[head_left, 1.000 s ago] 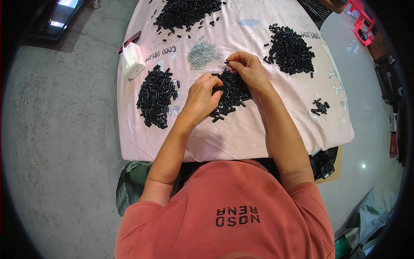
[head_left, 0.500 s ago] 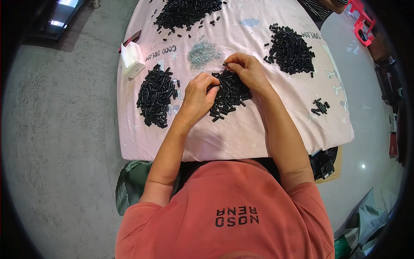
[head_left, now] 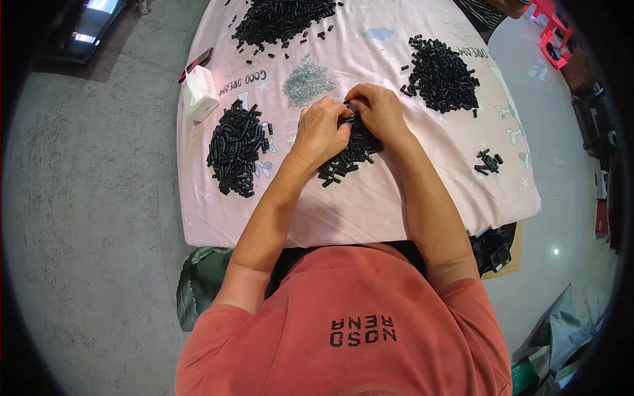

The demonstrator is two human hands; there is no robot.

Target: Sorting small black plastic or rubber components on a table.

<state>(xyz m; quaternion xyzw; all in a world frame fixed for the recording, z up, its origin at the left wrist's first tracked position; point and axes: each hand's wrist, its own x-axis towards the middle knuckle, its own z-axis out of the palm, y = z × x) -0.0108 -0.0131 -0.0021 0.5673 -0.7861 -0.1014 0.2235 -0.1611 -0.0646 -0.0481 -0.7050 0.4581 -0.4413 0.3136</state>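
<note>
Left hand (head_left: 320,132) and right hand (head_left: 382,117) curl close together, grip unclear, over small black plastic cylinders (head_left: 357,146), likely heaped beneath for easy reach

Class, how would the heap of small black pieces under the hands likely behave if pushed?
The black heap would probably spread rather than slide whole, since its pieces look loose and jumbled. Single pieces may roll, being short and tube-like. Each is likely light, looking small beside the right hand.

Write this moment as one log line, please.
Left hand: over middle black pile | Right hand: close to left, at same pile | Grip: unclear, fingertips partly hidden | Clear pile: beyond hands
</note>
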